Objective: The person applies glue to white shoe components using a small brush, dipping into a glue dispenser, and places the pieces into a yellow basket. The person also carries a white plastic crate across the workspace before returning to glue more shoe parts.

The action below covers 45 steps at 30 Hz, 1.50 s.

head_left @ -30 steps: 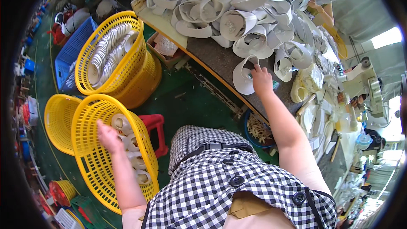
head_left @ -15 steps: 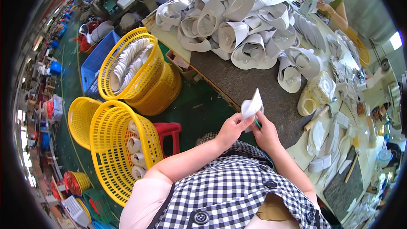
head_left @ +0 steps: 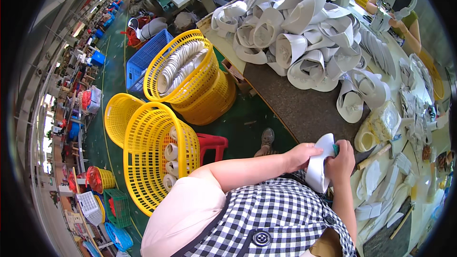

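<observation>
Both hands meet just above the lap, at the near edge of the dark worktop [head_left: 304,109]. The left hand [head_left: 301,156] and the right hand [head_left: 342,163] are closed on one white curved piece [head_left: 318,166], one on each side, so it hangs between them and can be bent or rolled without resting on anything. Something small and green shows at the right hand's fingers [head_left: 336,149]; the view is too coarse to say what it is, perhaps a tool or a fingertip cover.

A heap of rolled white pieces [head_left: 304,33] lies farther back on the worktop, within an arm's reach. To the left, a yellow basket [head_left: 159,157] leans on a red stool [head_left: 213,143] with its mouth tilted toward the person, and rolled pieces sit inside it.

Half a second ago the piece stood higher, held up in front of the chest; now it is lower and turned, closer to the body, and both hands have kept their grip.
</observation>
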Each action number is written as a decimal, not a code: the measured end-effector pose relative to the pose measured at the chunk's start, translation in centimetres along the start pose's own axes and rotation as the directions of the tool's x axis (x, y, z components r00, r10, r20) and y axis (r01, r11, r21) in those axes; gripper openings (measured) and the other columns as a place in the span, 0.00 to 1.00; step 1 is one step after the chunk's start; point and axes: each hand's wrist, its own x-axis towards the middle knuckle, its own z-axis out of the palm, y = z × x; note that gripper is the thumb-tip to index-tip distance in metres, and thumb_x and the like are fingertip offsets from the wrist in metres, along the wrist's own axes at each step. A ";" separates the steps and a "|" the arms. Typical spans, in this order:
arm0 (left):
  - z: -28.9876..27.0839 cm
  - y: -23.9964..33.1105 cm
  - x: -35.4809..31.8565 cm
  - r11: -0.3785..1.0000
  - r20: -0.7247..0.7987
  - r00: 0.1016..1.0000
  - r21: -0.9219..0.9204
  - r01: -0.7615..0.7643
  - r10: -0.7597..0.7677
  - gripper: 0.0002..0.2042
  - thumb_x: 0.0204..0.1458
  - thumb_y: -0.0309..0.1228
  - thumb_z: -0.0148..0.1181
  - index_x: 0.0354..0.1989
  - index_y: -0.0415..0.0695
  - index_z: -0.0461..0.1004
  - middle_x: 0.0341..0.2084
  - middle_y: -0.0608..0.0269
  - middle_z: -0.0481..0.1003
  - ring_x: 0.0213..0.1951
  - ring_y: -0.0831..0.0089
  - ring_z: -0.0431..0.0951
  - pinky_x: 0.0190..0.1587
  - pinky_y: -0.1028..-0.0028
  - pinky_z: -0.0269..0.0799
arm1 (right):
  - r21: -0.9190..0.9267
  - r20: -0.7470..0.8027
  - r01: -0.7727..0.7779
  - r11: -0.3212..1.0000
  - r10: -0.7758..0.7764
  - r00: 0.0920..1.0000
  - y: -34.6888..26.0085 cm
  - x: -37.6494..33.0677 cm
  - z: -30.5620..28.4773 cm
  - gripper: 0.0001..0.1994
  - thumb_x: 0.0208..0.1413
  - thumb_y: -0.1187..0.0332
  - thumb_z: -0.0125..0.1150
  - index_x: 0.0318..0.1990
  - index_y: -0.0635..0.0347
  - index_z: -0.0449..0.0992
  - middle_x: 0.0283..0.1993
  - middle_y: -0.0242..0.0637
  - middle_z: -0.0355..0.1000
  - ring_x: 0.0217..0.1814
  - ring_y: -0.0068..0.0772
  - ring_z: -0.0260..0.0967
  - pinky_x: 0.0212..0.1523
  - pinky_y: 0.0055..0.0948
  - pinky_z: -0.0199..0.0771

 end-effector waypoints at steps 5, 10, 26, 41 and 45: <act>1.7 1.0 1.1 0.986 -0.106 0.989 0.118 0.119 -0.107 0.16 0.53 0.40 0.51 0.41 0.40 0.67 0.27 0.65 0.72 0.25 0.75 0.72 0.29 0.76 0.69 | -0.131 -0.131 0.023 0.991 -0.041 0.991 1.6 0.6 1.5 0.12 0.35 0.75 0.53 0.33 0.59 0.66 0.32 0.41 0.64 0.38 0.47 0.62 0.39 0.40 0.62; 0.4 3.0 2.5 0.839 -0.237 0.876 0.469 -0.275 0.420 0.13 0.49 0.24 0.53 0.43 0.37 0.65 0.36 0.60 0.71 0.38 0.75 0.71 0.42 0.76 0.67 | 0.182 0.001 -0.099 0.978 0.101 0.995 1.5 1.7 1.0 0.16 0.36 0.70 0.63 0.35 0.61 0.67 0.35 0.41 0.63 0.43 0.46 0.62 0.42 0.37 0.64; -4.4 6.1 4.9 0.978 -0.306 0.937 0.069 0.198 -0.168 0.20 0.53 0.38 0.50 0.48 0.35 0.62 0.33 0.58 0.73 0.36 0.68 0.74 0.41 0.68 0.69 | 0.555 -0.306 -0.326 0.765 0.553 0.775 12.6 1.1 -3.2 0.10 0.49 0.69 0.57 0.39 0.62 0.73 0.29 0.40 0.73 0.30 0.29 0.69 0.33 0.24 0.67; -3.0 6.3 9.0 0.692 -0.203 0.929 0.718 -0.075 0.310 0.16 0.54 0.34 0.44 0.45 0.35 0.63 0.32 0.56 0.72 0.36 0.70 0.72 0.40 0.72 0.66 | 0.791 -0.294 -0.246 0.560 0.701 0.650 13.3 -0.7 -3.1 0.08 0.52 0.68 0.55 0.36 0.63 0.71 0.24 0.27 0.66 0.22 0.15 0.60 0.22 0.18 0.59; -3.8 6.0 10.0 0.658 -0.124 0.907 0.728 -0.192 0.402 0.12 0.52 0.31 0.43 0.39 0.35 0.65 0.30 0.57 0.72 0.34 0.71 0.71 0.37 0.72 0.65 | 0.867 0.018 -0.368 0.337 0.715 0.698 13.3 -1.4 -1.8 0.07 0.50 0.69 0.56 0.35 0.62 0.71 0.26 0.28 0.68 0.25 0.17 0.64 0.23 0.16 0.63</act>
